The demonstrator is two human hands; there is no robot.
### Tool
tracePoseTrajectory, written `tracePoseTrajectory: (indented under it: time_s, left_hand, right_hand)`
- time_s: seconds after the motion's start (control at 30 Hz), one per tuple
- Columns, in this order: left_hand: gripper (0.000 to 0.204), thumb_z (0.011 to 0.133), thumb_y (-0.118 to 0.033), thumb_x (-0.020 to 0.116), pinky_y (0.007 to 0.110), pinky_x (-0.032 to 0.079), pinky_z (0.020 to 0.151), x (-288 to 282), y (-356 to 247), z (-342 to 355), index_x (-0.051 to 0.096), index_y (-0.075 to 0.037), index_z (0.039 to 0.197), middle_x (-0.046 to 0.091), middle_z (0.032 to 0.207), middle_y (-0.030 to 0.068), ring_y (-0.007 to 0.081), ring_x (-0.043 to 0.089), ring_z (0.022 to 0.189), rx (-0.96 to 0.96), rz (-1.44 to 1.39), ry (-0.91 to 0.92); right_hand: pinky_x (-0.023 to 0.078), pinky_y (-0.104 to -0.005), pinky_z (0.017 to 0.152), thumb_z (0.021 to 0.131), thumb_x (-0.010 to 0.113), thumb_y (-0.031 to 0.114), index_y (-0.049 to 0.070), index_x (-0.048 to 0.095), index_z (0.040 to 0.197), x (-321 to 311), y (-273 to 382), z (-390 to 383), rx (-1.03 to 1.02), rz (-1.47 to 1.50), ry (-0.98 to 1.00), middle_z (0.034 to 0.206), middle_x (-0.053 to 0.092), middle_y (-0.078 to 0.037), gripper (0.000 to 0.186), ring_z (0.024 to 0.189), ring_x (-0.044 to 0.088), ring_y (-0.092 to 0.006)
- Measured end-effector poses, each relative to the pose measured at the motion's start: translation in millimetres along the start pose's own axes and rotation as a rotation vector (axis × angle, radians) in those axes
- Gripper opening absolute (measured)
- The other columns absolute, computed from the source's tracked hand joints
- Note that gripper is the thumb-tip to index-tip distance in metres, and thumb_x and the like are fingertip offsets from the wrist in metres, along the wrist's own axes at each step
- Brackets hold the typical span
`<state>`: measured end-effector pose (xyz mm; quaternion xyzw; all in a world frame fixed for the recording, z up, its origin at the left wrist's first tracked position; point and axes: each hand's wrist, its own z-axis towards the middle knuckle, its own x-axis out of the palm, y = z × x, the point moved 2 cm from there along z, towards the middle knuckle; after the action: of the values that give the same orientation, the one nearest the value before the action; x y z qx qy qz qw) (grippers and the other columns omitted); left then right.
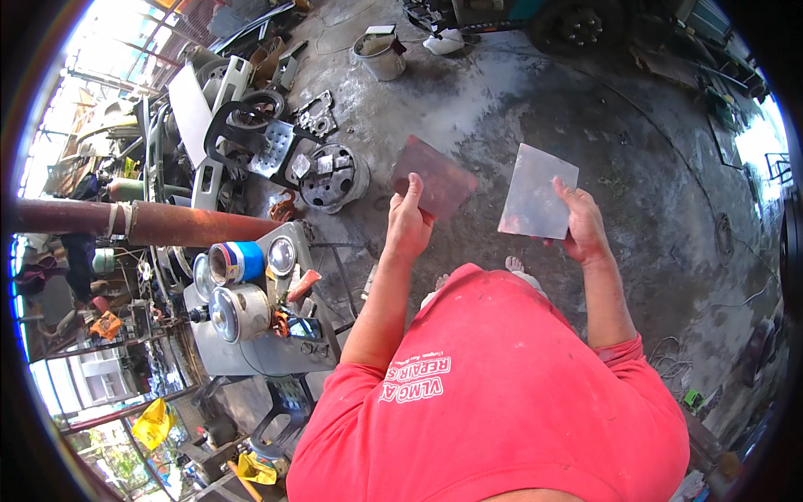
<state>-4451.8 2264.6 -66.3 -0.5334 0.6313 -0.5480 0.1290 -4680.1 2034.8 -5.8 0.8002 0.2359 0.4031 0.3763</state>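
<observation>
My left hand (409, 219) grips a flat, dark reddish-brown square sheet (435, 177) by its lower edge, with the thumb lying on its face. A pale grey square sheet (535, 194), smudged on its surface, is held by my right hand (583, 224) at its right side, thumb on top. Both sheets are held out in front of me over the floor, apart from each other. Their material cannot be made out for certain.
At my left, a table (234, 358) carries a lidded pot (239, 313) and a blue-banded can (237, 262). A wheel rim (335, 180), a chair (272, 146) and piled parts lie beyond it. A bucket (381, 57) stands ahead; a cable (669, 138) crosses the concrete at right.
</observation>
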Motion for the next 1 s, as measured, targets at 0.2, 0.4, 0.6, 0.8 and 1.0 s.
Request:
tracePoseTrajectory:
  time_s: [0.2, 0.4, 0.6, 0.8, 1.0]
  left_hand:
    - [0.051, 0.117, -0.04, 0.058, 0.05, 0.058, 0.108, 78, -10, -21, 0.049, -0.007, 0.156, 0.068, 0.144, 0.0122, 0.0306, 0.07, 0.128, 0.105, -0.405, 0.212]
    - [0.027, 0.107, 0.006, 0.066, 0.031, 0.06, 0.088, 95, 8, -33, 0.074, -0.008, 0.129, 0.074, 0.125, 0.0015, 0.0147, 0.07, 0.109, 0.163, -0.307, 0.188]
    - [0.016, 0.109, -0.001, 0.069, 0.029, 0.055, 0.072, 92, 3, -42, 0.074, -0.006, 0.123, 0.072, 0.104, -0.0012, 0.0082, 0.066, 0.087, 0.412, -0.007, 0.144]
    - [0.022, 0.111, -0.009, 0.069, 0.03, 0.058, 0.082, 79, -11, -56, 0.07, -0.003, 0.132, 0.073, 0.107, 0.0013, 0.0126, 0.07, 0.096, 0.079, 0.32, 0.169]
    - [0.031, 0.112, -0.031, 0.073, 0.03, 0.056, 0.075, 59, -25, -69, 0.072, -0.001, 0.119, 0.071, 0.09, 0.0006, 0.0093, 0.065, 0.087, 0.075, 0.59, 0.603]
  right_hand:
    - [0.063, -0.0394, 0.053, 0.108, 0.073, 0.025, 0.0, 0.069, 0.121, 60, -31, 14, -0.155, 0.173, -0.094, 0.102, 0.079, -0.012, 0.028, 0.076, 0.079, -0.0236]
    - [0.065, -0.041, 0.058, 0.104, 0.071, 0.012, -0.004, 0.068, 0.123, 74, -30, 13, -0.261, 0.203, -0.251, 0.106, 0.077, -0.014, 0.025, 0.08, 0.078, -0.0237]
    - [0.065, -0.0409, 0.06, 0.103, 0.071, 0.011, -0.005, 0.07, 0.118, 73, -22, 13, -0.277, 0.182, -0.234, 0.103, 0.077, -0.014, 0.022, 0.08, 0.077, -0.0227]
    - [0.063, -0.0339, 0.083, 0.103, 0.071, 0.01, -0.004, 0.073, 0.123, 68, -2, 16, -0.343, -0.006, -0.077, 0.109, 0.079, -0.009, 0.025, 0.095, 0.075, -0.0157]
    - [0.059, -0.0301, 0.089, 0.104, 0.071, 0.011, -0.003, 0.075, 0.124, 71, 20, 14, -0.296, -0.361, 0.284, 0.112, 0.078, -0.003, 0.024, 0.1, 0.07, -0.0098]
